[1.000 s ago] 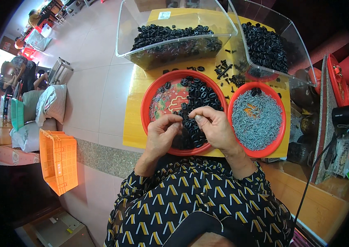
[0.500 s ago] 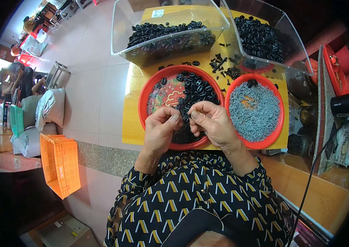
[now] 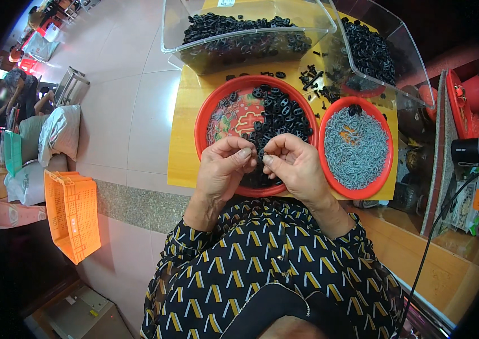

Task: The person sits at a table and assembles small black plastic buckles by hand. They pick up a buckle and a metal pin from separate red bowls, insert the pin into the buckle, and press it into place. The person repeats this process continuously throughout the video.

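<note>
My left hand [image 3: 227, 165] and my right hand [image 3: 297, 169] meet almost fingertip to fingertip above the near part of a round red tray [image 3: 199, 133]. Each has thumb and forefinger pinched together; whatever sits between them is too small to make out. Small black oval pieces with two holes [image 3: 287, 116] fill the tray's right side. Thin silvery bits [image 3: 220, 121] lie at its left, over a patterned red bottom. Just right of my right hand, a red oval bowl [image 3: 390, 148] holds many small grey metal screw-like pieces [image 3: 355, 158], with a few black pieces at its far edge.
Two clear plastic boxes [image 3: 208, 61] [image 3: 414, 79] of black pieces stand at the back of the yellow tabletop [image 3: 184, 113]. Loose black pieces [image 3: 312, 76] lie before them. An orange crate [image 3: 73, 217] and sacks [image 3: 59, 135] are left. A black cable [image 3: 420, 265] hangs right.
My fingertips have come a little closer together, still pinched over the tray. The whole view has shifted slightly, so the boxes sit higher in the picture.
</note>
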A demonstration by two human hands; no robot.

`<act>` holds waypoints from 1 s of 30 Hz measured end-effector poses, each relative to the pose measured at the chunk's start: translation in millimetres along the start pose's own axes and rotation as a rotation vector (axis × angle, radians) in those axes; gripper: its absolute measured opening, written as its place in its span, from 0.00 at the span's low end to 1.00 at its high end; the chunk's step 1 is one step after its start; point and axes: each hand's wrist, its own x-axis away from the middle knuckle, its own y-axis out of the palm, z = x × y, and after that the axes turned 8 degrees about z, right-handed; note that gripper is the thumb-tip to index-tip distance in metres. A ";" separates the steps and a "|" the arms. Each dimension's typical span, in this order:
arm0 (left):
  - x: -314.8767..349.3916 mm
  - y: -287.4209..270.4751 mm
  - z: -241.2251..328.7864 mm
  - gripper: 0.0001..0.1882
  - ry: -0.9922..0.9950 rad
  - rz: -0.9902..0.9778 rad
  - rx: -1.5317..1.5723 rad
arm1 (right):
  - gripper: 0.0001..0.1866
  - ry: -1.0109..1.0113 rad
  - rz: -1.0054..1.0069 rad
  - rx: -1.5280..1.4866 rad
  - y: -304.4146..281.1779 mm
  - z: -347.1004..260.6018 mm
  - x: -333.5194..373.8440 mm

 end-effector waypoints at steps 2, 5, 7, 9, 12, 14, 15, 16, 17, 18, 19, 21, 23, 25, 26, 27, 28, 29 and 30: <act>-0.1 -1.3 0.1 0.05 -0.006 0.000 0.015 | 0.07 0.002 0.002 -0.010 2.3 1.3 0.3; -0.8 -2.7 0.0 0.07 0.002 -0.009 0.032 | 0.08 -0.001 -0.003 -0.018 5.2 1.6 1.2; -0.7 -1.9 0.0 0.08 0.006 0.004 0.040 | 0.08 0.000 -0.003 -0.020 6.9 1.8 1.3; -0.3 -1.3 0.7 0.10 0.011 -0.004 0.055 | 0.07 0.003 0.002 -0.019 8.7 1.1 1.4; 0.3 -1.3 0.8 0.10 0.010 0.016 0.031 | 0.06 0.011 0.014 -0.010 9.3 0.3 0.2; 0.3 -0.9 0.7 0.10 0.014 0.026 0.007 | 0.05 0.013 0.016 0.000 10.2 -1.2 -0.3; 0.5 -0.3 1.0 0.10 0.022 0.026 -0.003 | 0.04 0.014 0.015 0.004 10.5 -1.6 -0.5; 0.6 0.0 1.1 0.10 0.029 0.025 -0.012 | 0.04 0.006 0.019 0.025 10.3 -1.4 -0.8; 0.3 0.1 0.9 0.10 0.042 0.023 -0.028 | 0.04 -0.003 0.024 0.046 10.0 -1.0 -1.0; 0.1 -0.3 0.6 0.10 0.054 0.022 -0.045 | 0.04 -0.011 0.028 0.068 9.7 -0.6 -1.1; -0.2 -0.4 0.2 0.11 0.067 0.020 -0.061 | 0.04 -0.009 0.035 0.095 9.2 -0.5 -1.0; -0.4 -0.1 -1.3 0.10 0.130 0.042 -0.146 | 0.04 -0.005 0.050 0.149 7.9 -0.6 -1.2; -0.7 1.5 -2.3 0.09 0.191 0.060 -0.221 | 0.04 -0.020 0.062 0.180 6.9 2.4 -1.7; -0.6 4.2 -3.4 0.08 0.246 0.078 -0.285 | 0.04 -0.026 0.070 0.183 6.8 2.9 -1.9; -0.6 5.6 -3.9 0.08 0.244 0.087 -0.290 | 0.04 -0.025 0.071 0.170 7.6 1.0 -1.9; 0.2 6.7 -4.0 0.08 0.244 0.099 -0.297 | 0.04 -0.025 0.069 0.157 8.2 0.2 -2.1; 0.6 7.2 -4.1 0.07 0.244 0.111 -0.304 | 0.04 -0.025 0.066 0.145 7.8 0.4 -2.2; 0.4 6.3 -5.0 0.07 0.240 0.096 -0.309 | 0.04 -0.026 0.063 0.134 7.2 0.8 -2.2; 0.0 4.5 -6.3 0.07 0.236 0.081 -0.313 | 0.04 -0.026 0.062 0.123 6.8 1.3 -2.1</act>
